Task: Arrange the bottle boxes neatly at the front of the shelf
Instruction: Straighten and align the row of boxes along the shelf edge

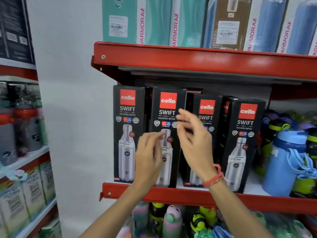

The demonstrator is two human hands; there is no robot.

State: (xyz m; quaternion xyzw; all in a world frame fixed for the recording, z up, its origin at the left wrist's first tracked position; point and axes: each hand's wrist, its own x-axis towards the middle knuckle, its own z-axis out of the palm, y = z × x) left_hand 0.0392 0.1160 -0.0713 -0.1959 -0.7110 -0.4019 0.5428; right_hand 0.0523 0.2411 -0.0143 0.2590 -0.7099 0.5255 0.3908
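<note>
Several tall black bottle boxes with red logo squares stand in a row on the red shelf [171, 194]. The leftmost box [128, 117] and the second box [167, 107] stand at the front edge. A third box [206, 109] sits slightly back, partly hidden by my right hand. The rightmost box [243, 134] stands at the front. More boxes show behind the row. My left hand [148, 157] hovers in front of the second box, fingers loosely curled, holding nothing. My right hand [193, 140], blurred, is raised between the second and third boxes with fingers apart.
Loose blue, green and purple bottles [288, 160] crowd the shelf to the right of the boxes. Teal, brown and blue cartons [154, 21] fill the shelf above. Colourful bottles [171, 219] stand on the shelf below. Another rack with bottles [22, 126] is at the left.
</note>
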